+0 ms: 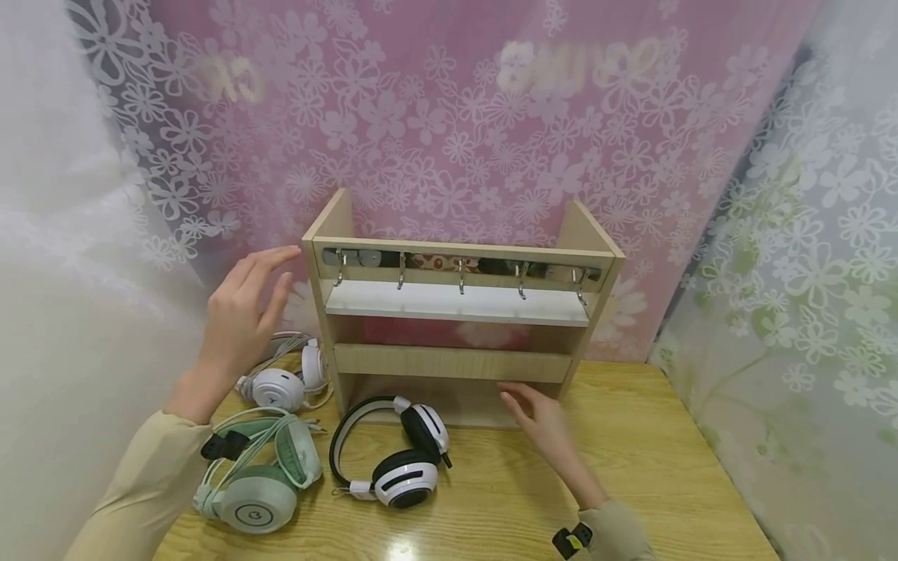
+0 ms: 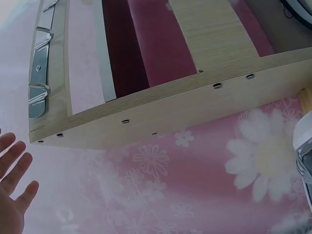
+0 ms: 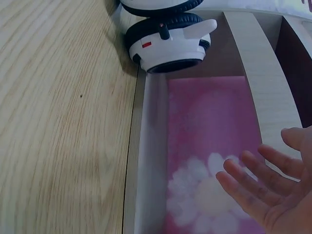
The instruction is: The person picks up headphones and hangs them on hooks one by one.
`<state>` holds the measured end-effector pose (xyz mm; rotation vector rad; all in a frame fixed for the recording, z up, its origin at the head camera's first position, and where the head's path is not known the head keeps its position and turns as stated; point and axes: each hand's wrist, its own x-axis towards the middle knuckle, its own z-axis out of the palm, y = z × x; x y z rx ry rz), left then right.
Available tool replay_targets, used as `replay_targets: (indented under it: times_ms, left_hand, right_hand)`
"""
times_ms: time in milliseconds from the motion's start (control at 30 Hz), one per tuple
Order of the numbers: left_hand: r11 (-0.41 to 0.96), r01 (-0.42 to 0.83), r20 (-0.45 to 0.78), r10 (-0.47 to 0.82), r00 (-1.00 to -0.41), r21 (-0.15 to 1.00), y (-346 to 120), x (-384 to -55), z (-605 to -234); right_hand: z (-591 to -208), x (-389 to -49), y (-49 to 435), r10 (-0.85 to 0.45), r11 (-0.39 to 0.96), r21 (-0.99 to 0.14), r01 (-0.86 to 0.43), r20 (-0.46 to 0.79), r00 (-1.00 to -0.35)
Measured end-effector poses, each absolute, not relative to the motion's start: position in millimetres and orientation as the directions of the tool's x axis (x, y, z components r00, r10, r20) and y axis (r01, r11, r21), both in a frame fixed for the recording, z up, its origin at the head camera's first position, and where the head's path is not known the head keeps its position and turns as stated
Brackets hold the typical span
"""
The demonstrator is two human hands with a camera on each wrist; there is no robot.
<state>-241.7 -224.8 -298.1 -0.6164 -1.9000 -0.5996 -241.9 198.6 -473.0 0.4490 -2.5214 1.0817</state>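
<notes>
A wooden rack [image 1: 452,362] stands upright on the table, with a metal strip of several hooks [image 1: 461,276] along its top front. My left hand [image 1: 245,308] is raised beside the rack's upper left corner, fingers extended and holding nothing. In the left wrist view the fingers [image 2: 17,165] are spread near the hook end of the side panel. My right hand [image 1: 540,425], also holding nothing, hovers before the rack's lower right opening with its fingers loosely extended. Black-and-white headphones [image 1: 410,479] lie in front of the rack, between my two hands.
Green headphones [image 1: 256,499] with a bundled cable lie at the table's left front, below my left forearm. White headphones [image 1: 281,387] rest behind them, next to the rack's left side. Flowered curtains [image 1: 449,117] hang behind and at the sides of the wooden table [image 1: 631,467].
</notes>
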Motion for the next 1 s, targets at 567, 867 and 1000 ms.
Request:
replay_targets:
  times_ms: [567,867,1000]
  left_hand:
    - [0.775,0.628,0.822,0.308,-0.479,0.076,-219.2,-263.2,-288.2]
    - [0.785,0.618,0.792,0.349,-0.501,0.045,-220.0,-264.4,-290.1]
    - [0.787,0.616,0.788,0.351,-0.506,0.045,-219.2,-263.5,-288.7]
  right_hand:
    - [-479.2,-256.2,164.3,-0.205,0.579,-0.714,-0.394,0.341,-0.918]
    - [-482.9,-256.4,150.5,-0.215,0.560,-0.732,-0.387,0.322,-0.922]
    - [-483.7,-256.9,144.5,-0.236,0.545,-0.746,-0.383,0.302,-0.924]
